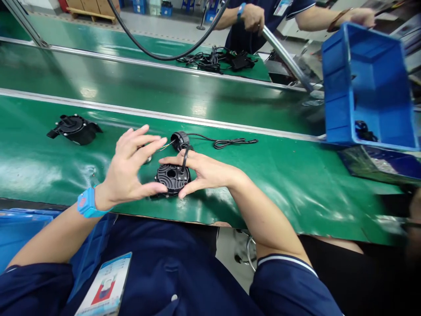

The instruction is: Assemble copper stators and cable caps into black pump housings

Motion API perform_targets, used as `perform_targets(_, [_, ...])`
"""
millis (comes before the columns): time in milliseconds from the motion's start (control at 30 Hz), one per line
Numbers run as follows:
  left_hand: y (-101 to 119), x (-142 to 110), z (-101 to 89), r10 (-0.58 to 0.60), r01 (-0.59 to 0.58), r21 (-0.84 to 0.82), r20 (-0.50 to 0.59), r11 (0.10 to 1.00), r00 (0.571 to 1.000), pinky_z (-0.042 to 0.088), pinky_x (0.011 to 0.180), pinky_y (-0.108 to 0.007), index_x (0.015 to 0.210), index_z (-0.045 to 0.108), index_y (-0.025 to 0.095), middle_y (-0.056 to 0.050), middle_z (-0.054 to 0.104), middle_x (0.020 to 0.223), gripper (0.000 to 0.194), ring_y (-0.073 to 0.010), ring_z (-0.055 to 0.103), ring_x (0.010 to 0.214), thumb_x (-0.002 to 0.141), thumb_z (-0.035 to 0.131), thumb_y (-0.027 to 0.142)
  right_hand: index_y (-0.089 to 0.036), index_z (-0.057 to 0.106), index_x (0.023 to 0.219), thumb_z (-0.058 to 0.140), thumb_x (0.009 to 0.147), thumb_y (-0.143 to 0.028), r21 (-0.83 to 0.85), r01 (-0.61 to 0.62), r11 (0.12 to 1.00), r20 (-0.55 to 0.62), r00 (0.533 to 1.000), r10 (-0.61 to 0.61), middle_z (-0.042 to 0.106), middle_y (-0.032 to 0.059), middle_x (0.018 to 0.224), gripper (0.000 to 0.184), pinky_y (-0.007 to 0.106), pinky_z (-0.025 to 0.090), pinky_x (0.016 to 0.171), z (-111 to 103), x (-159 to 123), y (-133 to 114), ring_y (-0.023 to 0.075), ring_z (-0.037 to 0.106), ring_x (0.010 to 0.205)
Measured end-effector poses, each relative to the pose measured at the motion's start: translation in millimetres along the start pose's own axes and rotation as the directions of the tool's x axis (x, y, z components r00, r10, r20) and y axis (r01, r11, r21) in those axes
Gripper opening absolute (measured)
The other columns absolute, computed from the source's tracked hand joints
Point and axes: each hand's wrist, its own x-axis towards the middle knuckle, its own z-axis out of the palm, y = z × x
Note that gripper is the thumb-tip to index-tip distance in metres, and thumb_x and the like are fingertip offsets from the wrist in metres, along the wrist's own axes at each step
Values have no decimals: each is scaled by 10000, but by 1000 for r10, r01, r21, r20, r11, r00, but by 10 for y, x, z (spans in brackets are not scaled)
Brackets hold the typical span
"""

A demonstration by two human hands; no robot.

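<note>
Round black plastic housing with wavy ridges [173, 181] lies on green tabletop [283, 175], eight o'clock from view centre. Right hand [205, 171] at its three o'clock, grip holding housing. Left hand [130, 169] at nine o'clock, grip wide; thumb contact cannot tell. Black ribbed plastic cap [183, 139] at twelve o'clock.

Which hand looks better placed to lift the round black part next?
Probably the right hand: its thumb and fingers bracket the round black part. The left hand is spread wide, with only its thumb near the part's edge.
</note>
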Motion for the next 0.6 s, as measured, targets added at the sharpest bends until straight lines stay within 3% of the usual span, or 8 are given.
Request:
perform_targets(67, [136,93,54,38,-48,48,180,998,983,169,1270,-674,1653,191,228,-180,429,1597,1025,-434,232,1570,881,513,821,-290,430,1575,740,860,-667,-21,-2,1000,7,1000,2,562,113,1374,866,502,424,1154,11,1,-17,314,550,1266])
perform_targets(133, [233,126,130,64,-73,17,314,997,947,162,1280,-656,1666,34,175,-217,286,1678,1051,-427,146,1594,931,558,715,-248,432,1570,715,877,-674,-38,-22,999,-6,1000,22,532,136,1390,861,519,384,1195,43,-23,-15,329,527,1312])
perform_targets(200, [281,107,190,54,-50,-20,386,999,921,213,1284,-621,1663,-8,163,-226,215,1702,989,-401,146,1600,981,575,580,-202,378,1585,760,818,-703,-38,-26,999,-41,999,24,501,159,1419,993,523,356,1220,104,-71,0,344,497,1354])
perform_targets(267, [295,71,213,29,-15,-36,414,999,910,269,1277,-593,1662,40,183,-219,189,1710,927,-386,181,1596,992,589,512,-171,267,1612,832,721,-719,-9,-1,1000,-93,996,0,448,182,1485,1189,517,333,1242,197,-128,15,351,440,1415])
perform_targets(333, [298,51,202,-12,34,-42,434,999,901,339,1254,-557,1649,140,202,-208,277,1677,850,-368,298,1559,990,602,477,-156,151,1632,866,687,-699,28,6,1000,-171,985,-1,369,206,1563,1304,501,324,1254,316,-172,19,346,378,1473])
perform_targets(467, [298,78,167,-88,111,-23,458,994,885,512,1099,-493,1586,304,195,-178,547,1388,734,-329,573,1290,975,623,448,-158,1,1654,890,719,-576,66,-85,994,-335,937,102,323,228,1610,1356,514,362,1231,540,-184,-3,358,383,1481])
perform_targets(600, [252,114,194,-34,19,35,498,999,866,563,982,-504,1574,334,170,-164,573,1222,761,-339,607,1126,943,656,449,-172,-37,1660,906,709,-487,54,-90,994,-348,932,103,231,235,1668,1376,523,332,1248,662,-167,-18,379,302,1535])
